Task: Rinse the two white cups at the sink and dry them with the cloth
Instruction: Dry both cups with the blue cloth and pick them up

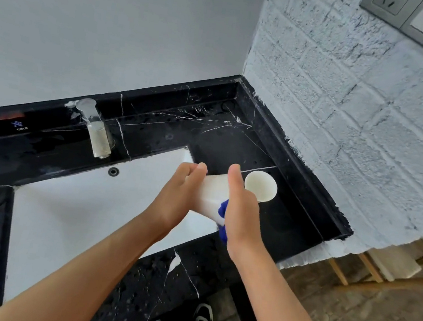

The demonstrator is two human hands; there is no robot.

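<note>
Head view: right of the sink (70, 212), over its corner, the left hand (178, 196) has its fingers wrapped on a tilted white cup (215, 195). The right hand (241, 212) presses a blue cloth (223, 209) to it, fingers clamped. Second cup (260, 186) stands just beyond on the black bench (273, 146).

One white cup (230, 192) is up off the counter, tipped on its side, open mouth aimed right and a touch away from the camera. It's a plain tapered cup with a pale cream inside, its narrower base pointing left. The blue cloth (223, 210) is pressed against its lower side, bunched up, with only a small fold showing and a bit more poking out below. All of this sits over the sink's (65, 211) right edge. The second cup is not visible.
</note>
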